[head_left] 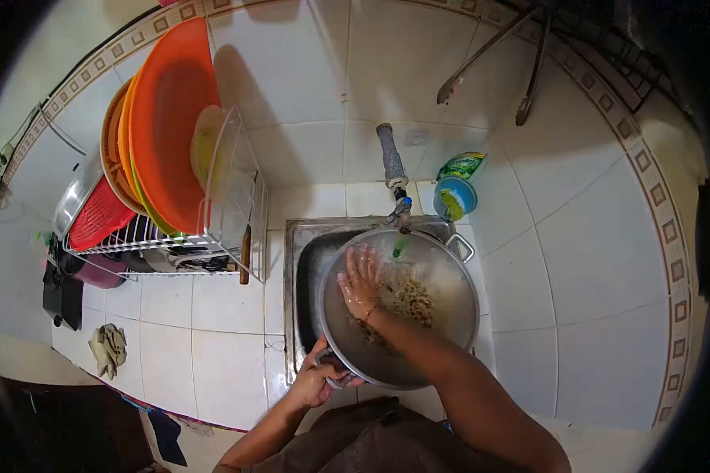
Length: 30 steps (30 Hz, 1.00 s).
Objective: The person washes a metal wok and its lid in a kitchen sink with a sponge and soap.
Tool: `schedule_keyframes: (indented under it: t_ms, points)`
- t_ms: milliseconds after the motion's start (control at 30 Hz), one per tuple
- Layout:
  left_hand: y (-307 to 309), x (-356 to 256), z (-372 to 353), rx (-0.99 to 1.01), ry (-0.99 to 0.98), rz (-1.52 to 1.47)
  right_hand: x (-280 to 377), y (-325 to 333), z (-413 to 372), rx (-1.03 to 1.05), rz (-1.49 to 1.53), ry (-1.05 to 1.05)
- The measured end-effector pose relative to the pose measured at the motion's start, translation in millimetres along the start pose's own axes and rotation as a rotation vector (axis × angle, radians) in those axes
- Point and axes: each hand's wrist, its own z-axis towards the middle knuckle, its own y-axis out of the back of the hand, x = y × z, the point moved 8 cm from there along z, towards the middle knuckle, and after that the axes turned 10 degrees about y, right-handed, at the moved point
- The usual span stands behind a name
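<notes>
Head view: right hand splays, left hand grips pot handle.

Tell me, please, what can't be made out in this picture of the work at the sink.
- Palm of the right hand: head view, turned away from the camera.
- Kind of small brown bits in the pot: head view, too small and blurred.
- Drain of the sink: head view, not visible, likely under the pot.
- What the dark object at far right is: head view, lost in the dark border.
</notes>
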Motion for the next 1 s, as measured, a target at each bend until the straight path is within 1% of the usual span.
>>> schedule_keyframes:
  t_ms: [67, 133, 167, 200, 233, 267, 300, 367, 400, 433, 500, 533, 567, 600, 667, 700, 767, 800, 833, 900, 933, 967, 1000]
  points:
    - [2, -5, -3, -0.048, -0.078, 0.011, 43, -14, -10, 0.063, 0.299, 0.024]
    - [15, -9, -5, -0.104, -0.148, 0.061, 86, -4, -39, 0.256, 0.554, 0.148]
    - [29, -8, -8, -0.194, -0.155, 0.116, 99, 3, -62, 0.331, 0.631, 0.317]
    - [29, -12, -12, -0.175, -0.203, 0.104, 103, 18, -85, 0.403, 0.706, 0.487]
    - [26, -17, -17, -0.155, -0.252, 0.092, 98, 32, -99, 0.507, 0.576, 0.532]
    - [21, -22, -22, -0.135, -0.302, 0.081, 67, 26, -114, 0.584, 0.432, 0.605]
    - [5, -32, -32, -0.173, -0.298, 0.125, 39, 18, -128, 0.658, 0.285, 0.676]
    - [17, -22, -31, -0.139, -0.302, 0.145, -13, 38, -105, 1.059, -0.205, 0.293]
    - [21, -19, -31, -0.119, -0.302, 0.159, -40, 43, -91, 0.834, -0.327, 0.199]
    - [6, -20, -34, -0.148, -0.246, 0.079, -65, 48, -78, 0.604, -0.442, 0.105]
    - [4, -11, -27, -0.072, -0.217, 0.053, -75, 41, -48, 0.515, -0.570, -0.052]
    - [4, -6, -22, -0.033, -0.204, 0.040, -68, 31, -36, 0.422, -0.524, -0.056]
    - [1, -4, -19, -0.037, -0.215, 0.067, -61, 22, -25, 0.329, -0.475, -0.055]
    - [-4, -5, -17, -0.041, -0.206, 0.072, -43, 12, -22, 0.193, -0.318, 0.021]
    - [-16, -8, -17, -0.053, -0.192, 0.073, -5, -7, -23, 0.083, -0.036, 0.038]
    - [-12, -9, -18, -0.115, -0.180, 0.052, 10, -13, -35, 0.194, 0.040, 0.146]
    - [-1, -13, -19, -0.118, -0.203, 0.043, 36, -11, -67, 0.423, 0.192, 0.365]
    - [6, -16, -21, -0.119, -0.213, 0.037, 31, -13, -88, 0.601, 0.188, 0.450]
    - [18, -16, -25, -0.190, -0.186, 0.090, 18, -9, -110, 0.781, 0.180, 0.534]
    - [13, -23, -29, -0.159, -0.218, 0.055, -24, 31, -121, 1.083, 0.128, 0.309]
    - [9, -26, -32, -0.144, -0.232, 0.040, -41, 52, -104, 1.076, -0.231, 0.289]
    - [5, -23, -34, -0.131, -0.204, 0.052, -57, 70, -90, 1.045, -0.589, 0.263]
    - [2, -20, -33, -0.093, -0.189, 0.041, -79, 65, -73, 0.749, -0.642, 0.254]
